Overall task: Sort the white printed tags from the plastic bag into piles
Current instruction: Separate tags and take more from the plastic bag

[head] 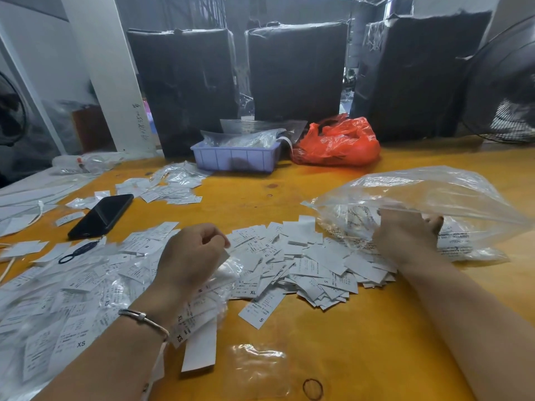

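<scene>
**Tags being emptied from the bag**

Head view: the plastic bag (428, 204) is gripped at its mouth by the right hand (405, 233). Spilled tags (304, 261) lie on the table (376, 342). A few are pinched by the curled left hand (191, 256). Sorting by size is judged next.

Yellow surface (289, 198) bearing a black phone (101, 217) at left, a lavender bin (236, 159) beside a red plastic bag (337, 143) at the rear, and a rubber band (312, 389) near the front edge. Behind: three black-wrapped boxes (295, 70); fan (503, 88) at right.
</scene>
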`<action>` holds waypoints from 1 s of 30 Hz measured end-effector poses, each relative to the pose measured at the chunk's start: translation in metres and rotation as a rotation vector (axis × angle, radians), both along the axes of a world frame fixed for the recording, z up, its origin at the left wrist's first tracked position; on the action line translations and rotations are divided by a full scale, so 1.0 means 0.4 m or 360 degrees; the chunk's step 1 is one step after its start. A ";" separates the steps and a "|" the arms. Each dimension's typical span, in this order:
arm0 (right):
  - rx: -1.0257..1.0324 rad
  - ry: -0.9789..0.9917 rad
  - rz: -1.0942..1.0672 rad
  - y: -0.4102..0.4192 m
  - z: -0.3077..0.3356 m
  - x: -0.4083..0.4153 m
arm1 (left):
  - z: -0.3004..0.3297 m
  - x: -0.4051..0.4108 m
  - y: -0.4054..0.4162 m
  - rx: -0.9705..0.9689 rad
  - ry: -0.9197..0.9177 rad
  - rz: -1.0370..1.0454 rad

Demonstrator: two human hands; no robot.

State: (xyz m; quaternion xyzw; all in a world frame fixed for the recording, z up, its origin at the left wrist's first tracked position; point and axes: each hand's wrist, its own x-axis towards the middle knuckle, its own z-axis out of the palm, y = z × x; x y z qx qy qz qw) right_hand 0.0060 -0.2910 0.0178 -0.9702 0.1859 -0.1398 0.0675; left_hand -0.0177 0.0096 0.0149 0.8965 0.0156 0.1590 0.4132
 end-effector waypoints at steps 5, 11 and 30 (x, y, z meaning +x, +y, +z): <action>0.0054 -0.0049 -0.0004 -0.023 -0.013 0.012 | -0.003 0.004 0.006 0.0506 0.0124 0.0090; 0.0040 -0.0090 -0.0034 -0.041 -0.025 0.017 | -0.008 0.001 -0.002 0.0562 0.0085 0.0040; 0.0333 -0.0898 -0.0066 -0.022 -0.009 0.014 | -0.011 -0.010 -0.024 0.0229 -0.0095 -0.0277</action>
